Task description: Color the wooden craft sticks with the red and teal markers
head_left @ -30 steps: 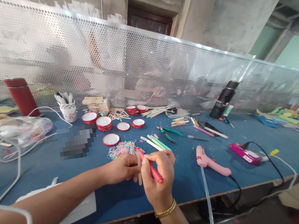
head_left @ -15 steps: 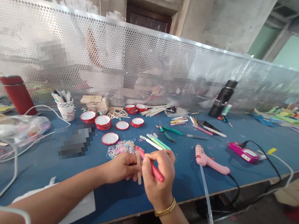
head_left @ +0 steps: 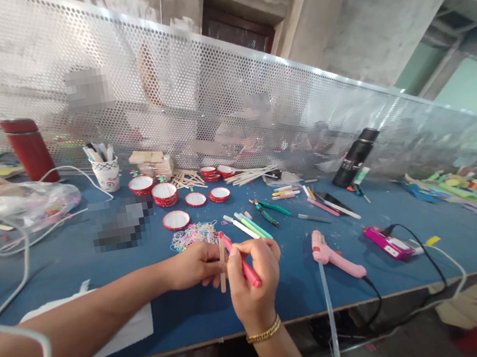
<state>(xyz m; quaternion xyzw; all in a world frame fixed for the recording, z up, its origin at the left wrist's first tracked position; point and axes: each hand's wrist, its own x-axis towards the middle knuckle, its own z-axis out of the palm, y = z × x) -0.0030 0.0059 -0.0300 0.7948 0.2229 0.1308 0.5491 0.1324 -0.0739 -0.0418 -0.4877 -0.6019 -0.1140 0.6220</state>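
I've got both hands together over the near side of the blue tabletop [head_left: 190, 326]. My left hand [head_left: 200, 265] has its fingers closed around a flat wooden stick [head_left: 223, 281], pinching it so it stands roughly lengthwise away from me. My right hand [head_left: 255, 279] is curled in a pen grip on a pinkish-red marker [head_left: 248, 271], tip right by the stick's far end; from my feed I can't tell if it's actually touching. Fingers on both sides are drawn in, nothing spread open.

Just beyond the hands there's a messy heap of pastel rubber bands [head_left: 195, 235], with a red-rimmed disc [head_left: 176, 220] lying behind it. A few light-coloured markers [head_left: 252, 226] sit next to that, then the green-handled pliers [head_left: 266, 210]. Over to the right I see a pink glue gun [head_left: 336, 256] on its side, and a magenta box [head_left: 389, 243] with a cable plugged in. White paper [head_left: 131, 330] pokes out under my left forearm.
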